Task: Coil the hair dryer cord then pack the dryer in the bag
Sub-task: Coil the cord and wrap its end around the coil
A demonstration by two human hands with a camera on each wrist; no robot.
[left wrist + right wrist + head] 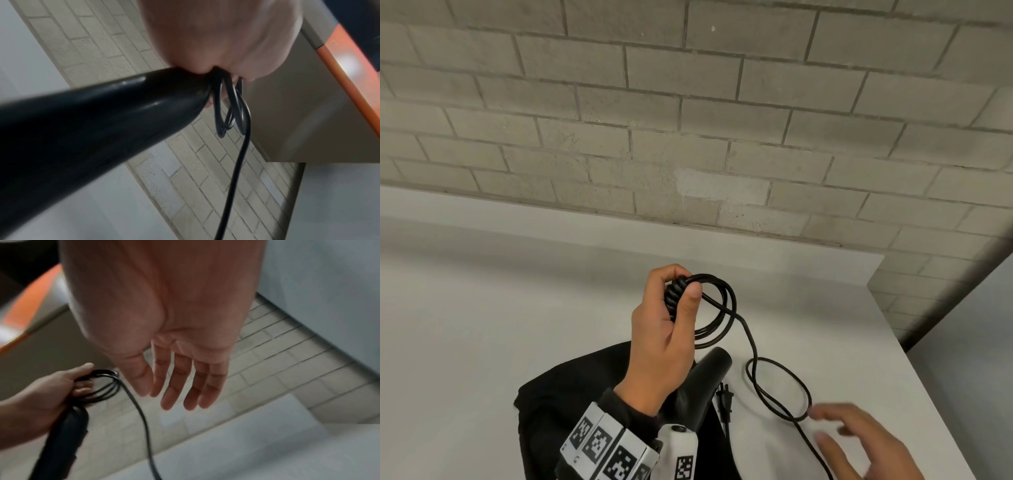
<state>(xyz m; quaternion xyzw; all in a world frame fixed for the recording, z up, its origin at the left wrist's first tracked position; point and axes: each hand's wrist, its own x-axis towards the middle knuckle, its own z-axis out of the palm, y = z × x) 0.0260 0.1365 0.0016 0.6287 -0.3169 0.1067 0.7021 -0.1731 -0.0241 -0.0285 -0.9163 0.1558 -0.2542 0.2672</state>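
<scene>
My left hand (671, 318) is raised above the table and grips the end of the black hair dryer's handle together with a few loops of its black cord (717, 308). The dryer (702, 387) hangs down from that hand; its handle (92, 116) fills the left wrist view, with the cord loops (230, 112) beside it. The loose cord (780, 387) trails down onto the table in a wide curl. Its plug (724, 399) lies by the dryer. My right hand (859, 442) hovers with spread fingers (176, 386) near the loose cord and holds nothing. A black bag (571, 404) lies under the dryer.
The white table (482, 325) stands against a grey brick wall (688, 120). The table's right edge (928, 370) runs close to my right hand. An orange-edged surface (349, 81) shows behind in the wrist views.
</scene>
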